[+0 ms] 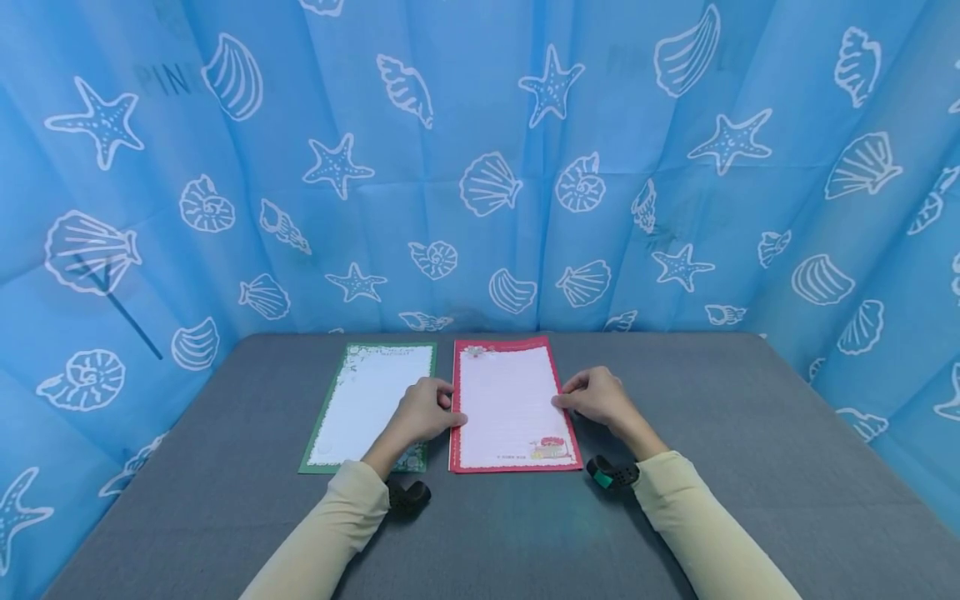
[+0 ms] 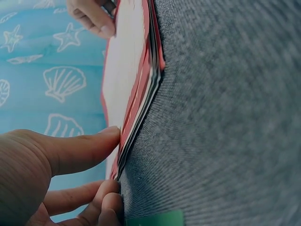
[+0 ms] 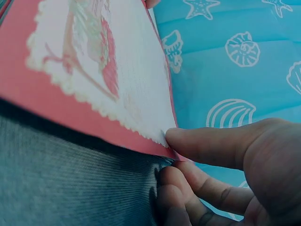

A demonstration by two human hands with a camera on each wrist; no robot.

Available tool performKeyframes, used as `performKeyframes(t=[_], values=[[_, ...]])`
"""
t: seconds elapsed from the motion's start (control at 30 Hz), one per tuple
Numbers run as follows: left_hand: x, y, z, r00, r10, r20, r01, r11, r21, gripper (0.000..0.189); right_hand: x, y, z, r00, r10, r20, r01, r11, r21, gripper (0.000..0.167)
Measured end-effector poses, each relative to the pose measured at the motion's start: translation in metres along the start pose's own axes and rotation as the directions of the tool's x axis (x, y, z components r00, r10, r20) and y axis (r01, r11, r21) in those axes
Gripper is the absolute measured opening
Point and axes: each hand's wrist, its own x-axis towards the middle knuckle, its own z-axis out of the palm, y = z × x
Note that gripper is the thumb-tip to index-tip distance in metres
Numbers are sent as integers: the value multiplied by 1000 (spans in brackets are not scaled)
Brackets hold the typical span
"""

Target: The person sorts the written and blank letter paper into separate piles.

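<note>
Red-bordered paper stack [image 1: 517, 404] sits mid-table, long sides at 9 and 3 o'clock (head view). Left hand [image 1: 422, 412] has the 9 o'clock edge, right hand [image 1: 598, 397] the 3 o'clock edge. Both pinch: thumb on the border, fingers curled at the edge and underneath, gap about paper-thin.

Risks, my read:

1. Layers shear. Left wrist view shows several sheet edges stepped, not flush. If the thumbs pull and the lower fingers don't hold, top sheet slides off the rest.

2. Missed sheets. Can't tell whether the right fingers catch every layer; a shallow pinch likely leaves bottom ones on the table [image 1: 187, 483].

3. Buckle or crease. Hands squeezing towards each other would bow the paper. Right wrist view has a dark band under the near border; can't tell if that's lift or just shadow.

4. Green-bordered sheet [image 1: 360, 408] lies just beside at 9 o'clock, under the left hand and forearm. Low sideways move could drag it. Left black wristband [image 1: 408, 497] sits near its 5 o'clock corner, possible snag.

5. Uneven pull twists the stack.
</note>
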Motion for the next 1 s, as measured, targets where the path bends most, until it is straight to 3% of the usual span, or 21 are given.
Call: performKeyframes(t=[0.37,0.63,0.87,1.0], values=[[-1,3,0,1000,4,8,-4,1000,2,51,1,2,-1,1000,-10,20,8,992,125,13],[-3,3,-1,1000,6,-3,-6,1000,-6,56,5,4,-7,998,-17,66,0,970,244,15],[-3,3,0,1000,-2,-27,1,999,-41,51,6,5,-15,993,-23,117,-17,943,334,19],[0,2,1,997,33,-75,-40,995,-95,42,7,4,-18,991,-27,133,-23,931,365,19]])
